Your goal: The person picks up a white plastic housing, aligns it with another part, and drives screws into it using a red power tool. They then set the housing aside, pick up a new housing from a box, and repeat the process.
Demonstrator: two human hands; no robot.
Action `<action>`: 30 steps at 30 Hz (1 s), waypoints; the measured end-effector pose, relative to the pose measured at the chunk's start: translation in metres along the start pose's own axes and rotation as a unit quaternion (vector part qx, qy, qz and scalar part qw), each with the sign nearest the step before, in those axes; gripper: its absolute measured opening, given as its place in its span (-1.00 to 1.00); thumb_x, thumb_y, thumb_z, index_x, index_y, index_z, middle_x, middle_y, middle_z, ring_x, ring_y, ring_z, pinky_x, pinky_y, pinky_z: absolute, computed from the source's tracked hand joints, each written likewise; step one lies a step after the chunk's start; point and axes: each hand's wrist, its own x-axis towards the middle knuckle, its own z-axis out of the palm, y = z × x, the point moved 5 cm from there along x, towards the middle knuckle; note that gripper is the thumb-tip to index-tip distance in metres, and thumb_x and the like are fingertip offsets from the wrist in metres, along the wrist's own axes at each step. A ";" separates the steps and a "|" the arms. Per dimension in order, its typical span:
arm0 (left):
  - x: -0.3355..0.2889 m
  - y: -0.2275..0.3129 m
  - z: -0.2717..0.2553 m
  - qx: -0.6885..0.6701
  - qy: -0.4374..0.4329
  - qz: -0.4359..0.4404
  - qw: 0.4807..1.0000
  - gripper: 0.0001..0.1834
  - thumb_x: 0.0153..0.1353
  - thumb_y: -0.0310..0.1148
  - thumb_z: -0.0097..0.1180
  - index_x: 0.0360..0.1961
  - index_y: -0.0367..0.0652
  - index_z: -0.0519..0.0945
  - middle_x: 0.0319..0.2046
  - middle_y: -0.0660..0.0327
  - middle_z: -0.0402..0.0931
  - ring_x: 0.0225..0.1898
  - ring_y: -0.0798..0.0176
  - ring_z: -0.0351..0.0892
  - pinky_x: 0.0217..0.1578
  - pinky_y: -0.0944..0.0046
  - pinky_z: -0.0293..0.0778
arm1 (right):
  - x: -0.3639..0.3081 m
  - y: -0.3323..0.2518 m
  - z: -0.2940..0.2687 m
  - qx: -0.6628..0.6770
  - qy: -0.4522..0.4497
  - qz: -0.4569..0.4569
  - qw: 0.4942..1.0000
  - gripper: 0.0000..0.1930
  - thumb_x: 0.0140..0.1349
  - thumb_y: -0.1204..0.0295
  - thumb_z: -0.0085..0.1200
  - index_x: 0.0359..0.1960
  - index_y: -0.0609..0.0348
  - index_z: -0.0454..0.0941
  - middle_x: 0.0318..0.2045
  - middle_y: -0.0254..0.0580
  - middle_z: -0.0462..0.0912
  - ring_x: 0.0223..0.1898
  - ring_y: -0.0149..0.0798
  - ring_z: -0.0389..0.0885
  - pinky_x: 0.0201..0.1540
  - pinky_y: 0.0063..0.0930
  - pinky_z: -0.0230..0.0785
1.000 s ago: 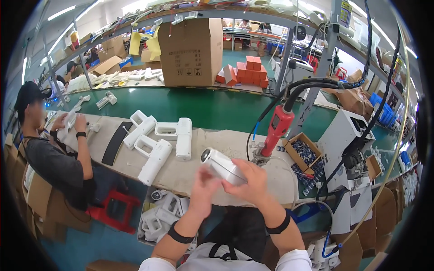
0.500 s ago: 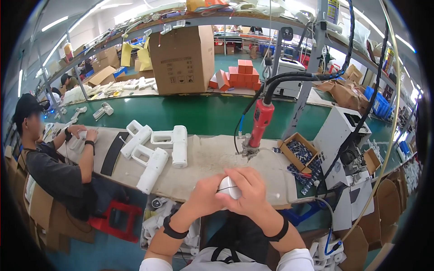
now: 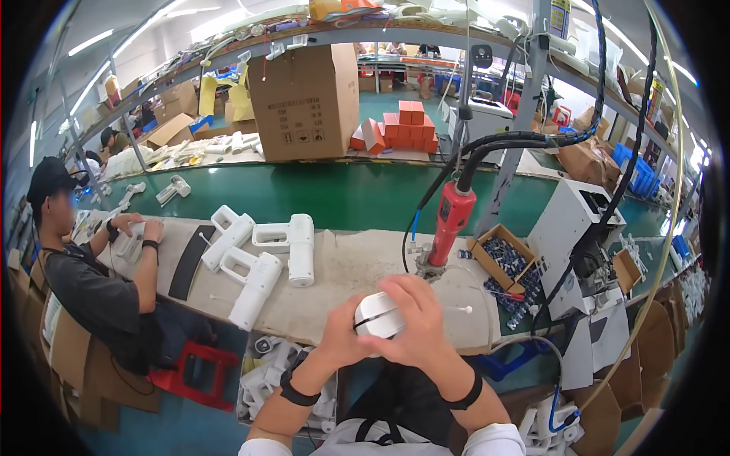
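Between both hands, over the near edge of the bench, I hold a rounded white plastic housing (image 3: pixel 379 315) with a dark seam across it. My left hand (image 3: pixel 342 328) grips its left side, and my right hand (image 3: pixel 414 319) wraps over its right side with the thumb below. The fingers hide much of the housing. Just beyond my hands hangs a red power screwdriver (image 3: pixel 454 220), its metal tip low over the bench. Several white handled housings (image 3: pixel 301 249) lie on the bench to the left.
A cardboard tray (image 3: pixel 503 257) of small dark parts sits right of the screwdriver, beside a white machine (image 3: pixel 574 247). A co-worker (image 3: pixel 99 281) works at the left. A crate of white parts (image 3: pixel 285 380) stands below the bench. Behind runs a green conveyor (image 3: pixel 327 194).
The housing has turned in my hands, showing more of its white surface and a differently angled seam. The red screwdriver has swung to the right and tilted.
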 end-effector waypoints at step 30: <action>-0.028 -0.151 0.026 0.195 -0.004 -0.202 0.960 0.17 -0.18 -0.03 0.40 0.31 -0.48 0.02 0.16 -0.20 0.25 0.22 -0.20 0.19 0.25 -0.03 0.04 | 0.043 0.070 -0.034 0.318 0.182 0.333 0.869 -0.72 0.13 0.57 0.05 -0.10 0.34 0.42 -0.67 -0.19 0.48 -0.75 -0.43 0.40 -0.72 -0.60 0.16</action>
